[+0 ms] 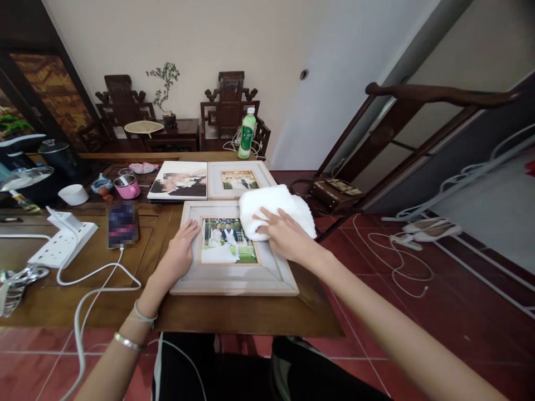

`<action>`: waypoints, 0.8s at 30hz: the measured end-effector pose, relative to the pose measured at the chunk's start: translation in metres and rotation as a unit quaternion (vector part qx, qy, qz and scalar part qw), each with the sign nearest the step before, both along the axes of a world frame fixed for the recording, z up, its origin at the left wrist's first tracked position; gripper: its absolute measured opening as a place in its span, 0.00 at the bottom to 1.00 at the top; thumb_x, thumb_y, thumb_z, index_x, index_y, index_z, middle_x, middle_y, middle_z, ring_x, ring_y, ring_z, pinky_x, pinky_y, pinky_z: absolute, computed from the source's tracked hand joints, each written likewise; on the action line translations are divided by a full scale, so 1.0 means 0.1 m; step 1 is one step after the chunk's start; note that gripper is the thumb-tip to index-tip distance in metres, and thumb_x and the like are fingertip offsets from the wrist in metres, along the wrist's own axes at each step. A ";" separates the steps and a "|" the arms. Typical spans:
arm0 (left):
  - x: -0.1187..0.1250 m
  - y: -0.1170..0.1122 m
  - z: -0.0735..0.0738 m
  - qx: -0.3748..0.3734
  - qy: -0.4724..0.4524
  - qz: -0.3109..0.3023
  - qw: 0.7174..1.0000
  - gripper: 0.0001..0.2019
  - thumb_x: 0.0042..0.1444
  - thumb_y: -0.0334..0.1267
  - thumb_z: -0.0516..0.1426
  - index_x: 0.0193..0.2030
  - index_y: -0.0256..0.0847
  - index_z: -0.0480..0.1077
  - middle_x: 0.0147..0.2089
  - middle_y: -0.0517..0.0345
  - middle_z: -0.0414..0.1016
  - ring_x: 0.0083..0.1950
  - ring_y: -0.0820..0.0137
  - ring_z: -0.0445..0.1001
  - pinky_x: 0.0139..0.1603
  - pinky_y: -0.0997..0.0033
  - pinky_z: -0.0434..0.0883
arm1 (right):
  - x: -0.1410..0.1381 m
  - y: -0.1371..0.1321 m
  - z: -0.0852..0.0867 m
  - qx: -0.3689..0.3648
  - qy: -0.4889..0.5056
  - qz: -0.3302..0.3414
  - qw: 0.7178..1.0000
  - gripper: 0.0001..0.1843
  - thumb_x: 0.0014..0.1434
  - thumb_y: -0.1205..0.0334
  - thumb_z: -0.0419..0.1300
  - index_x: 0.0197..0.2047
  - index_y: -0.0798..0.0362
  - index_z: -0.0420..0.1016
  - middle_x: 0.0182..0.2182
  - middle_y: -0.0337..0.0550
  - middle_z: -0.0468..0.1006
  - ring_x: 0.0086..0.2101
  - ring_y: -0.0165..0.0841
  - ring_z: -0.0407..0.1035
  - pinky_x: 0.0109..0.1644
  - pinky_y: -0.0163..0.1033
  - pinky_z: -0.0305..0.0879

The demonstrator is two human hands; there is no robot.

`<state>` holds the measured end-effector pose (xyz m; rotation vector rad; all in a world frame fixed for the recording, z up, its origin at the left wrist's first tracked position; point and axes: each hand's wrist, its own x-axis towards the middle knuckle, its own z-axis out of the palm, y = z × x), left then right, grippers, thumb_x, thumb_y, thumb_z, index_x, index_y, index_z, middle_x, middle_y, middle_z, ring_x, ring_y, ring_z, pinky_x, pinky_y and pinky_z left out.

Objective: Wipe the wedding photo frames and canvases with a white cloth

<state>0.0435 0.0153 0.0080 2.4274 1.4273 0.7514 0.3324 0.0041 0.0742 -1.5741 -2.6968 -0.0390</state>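
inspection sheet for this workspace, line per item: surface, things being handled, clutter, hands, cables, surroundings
surface: wooden table, left half crowded.
things in hand: near picture frame lies flat at the table edge; white cloth sits on its upper right corner.
clutter: second frame and canvas print behind; phone, power strip, pink pot, white bowl to the left; green bottle farther back.
hands: left hand flat on the frame's left border; right hand flat on the cloth.
cables: white cable runs from the phone off the table edge; second white cable loops on the red tile floor.
surroundings: carved chairs, potted plant.
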 end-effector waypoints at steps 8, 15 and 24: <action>0.03 0.01 -0.04 0.003 -0.020 0.018 1.000 0.29 0.52 0.22 0.44 0.61 0.32 0.63 0.65 0.43 0.63 0.69 0.60 0.56 0.67 0.50 0.57 | 0.03 -1.02 0.19 -0.114 0.015 0.037 0.993 0.31 0.40 0.83 0.47 0.42 0.53 0.79 0.62 0.47 0.64 0.65 0.48 0.42 0.65 0.63 0.44; 0.03 -0.02 -0.02 -0.008 -0.005 0.020 1.000 0.29 0.53 0.22 0.44 0.62 0.35 0.63 0.67 0.45 0.60 0.70 0.61 0.53 0.67 0.48 0.55 | 0.10 -0.87 0.40 -0.051 0.079 -0.052 0.994 0.28 0.47 0.81 0.46 0.46 0.51 0.75 0.46 0.49 0.78 0.42 0.42 0.74 0.41 0.45 0.72; 0.04 -0.02 0.03 0.008 -0.031 0.000 0.999 0.30 0.51 0.20 0.44 0.61 0.36 0.65 0.65 0.46 0.62 0.69 0.60 0.54 0.68 0.48 0.55 | -0.91 0.44 0.11 0.096 0.013 0.139 0.986 0.27 0.57 0.83 0.46 0.55 0.54 0.69 0.67 0.45 0.54 0.66 0.42 0.43 0.64 0.54 0.50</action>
